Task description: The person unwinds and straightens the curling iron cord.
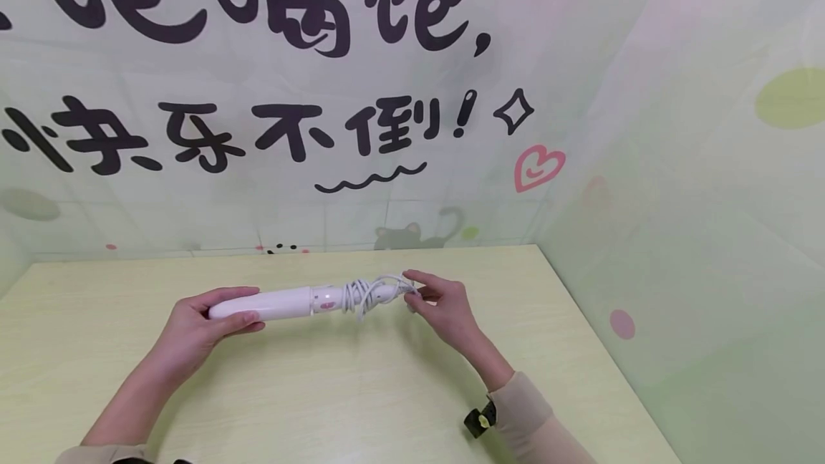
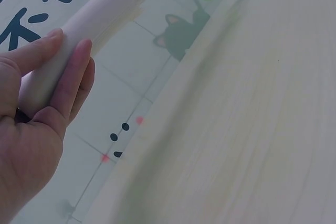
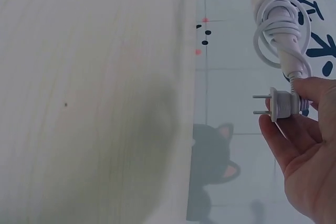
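Observation:
A long white hair styling wand [image 1: 277, 304] is held level above the table. My left hand [image 1: 193, 324] grips its thick smooth end, thumb on one side and fingers on the other, as the left wrist view also shows on the wand's barrel [image 2: 86, 27]. A pink mark [image 1: 327, 304] sits on the slimmer handle. White cord [image 1: 364, 294] is wound in loops round the handle. At the cord end, my right hand [image 1: 445, 306] pinches the white two-pin plug [image 3: 283, 103] between thumb and fingers, its metal prongs pointing away from the palm.
Beneath both hands lies a pale wood-grain table [image 1: 322, 392]. A printed cloth wall [image 1: 290, 213] with dark lettering stands behind it, and another cloth wall [image 1: 709, 235] runs along the right side. A black strap [image 1: 480, 419] is on the right wrist.

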Tool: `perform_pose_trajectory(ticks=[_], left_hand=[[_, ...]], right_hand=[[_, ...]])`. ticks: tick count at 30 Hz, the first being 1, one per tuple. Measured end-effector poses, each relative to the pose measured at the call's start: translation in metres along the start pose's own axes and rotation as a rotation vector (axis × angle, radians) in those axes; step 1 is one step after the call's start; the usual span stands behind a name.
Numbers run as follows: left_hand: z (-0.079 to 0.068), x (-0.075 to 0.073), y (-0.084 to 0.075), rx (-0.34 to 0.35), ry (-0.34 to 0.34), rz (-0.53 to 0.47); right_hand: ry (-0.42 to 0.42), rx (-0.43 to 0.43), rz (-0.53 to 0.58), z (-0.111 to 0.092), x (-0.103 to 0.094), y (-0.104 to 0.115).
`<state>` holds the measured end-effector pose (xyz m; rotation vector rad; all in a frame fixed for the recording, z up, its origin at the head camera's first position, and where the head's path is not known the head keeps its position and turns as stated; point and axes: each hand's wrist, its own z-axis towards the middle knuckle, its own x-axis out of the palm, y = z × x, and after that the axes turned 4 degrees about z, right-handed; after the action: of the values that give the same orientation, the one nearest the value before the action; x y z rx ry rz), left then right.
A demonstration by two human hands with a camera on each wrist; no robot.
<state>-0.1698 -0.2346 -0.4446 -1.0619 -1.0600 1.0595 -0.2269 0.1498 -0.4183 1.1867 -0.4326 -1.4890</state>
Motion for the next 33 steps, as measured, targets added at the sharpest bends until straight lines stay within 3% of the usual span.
perform_pose_trajectory(ticks=[7,16,33], left_hand=[[-0.001,-0.001,0.001,0.009,0.02,0.007],[-0.001,-0.003,0.002,0.02,0.068,0.031],[-0.001,-0.011,0.001,0.065,0.06,-0.137]], right_hand=[[0.037,-0.047,0.024,-0.004,-0.006,-0.014],[0.039,-0.063,0.014,-0.005,-0.016,-0.012],[0.081,0.112,0.068,-0.01,-0.026,-0.017]])
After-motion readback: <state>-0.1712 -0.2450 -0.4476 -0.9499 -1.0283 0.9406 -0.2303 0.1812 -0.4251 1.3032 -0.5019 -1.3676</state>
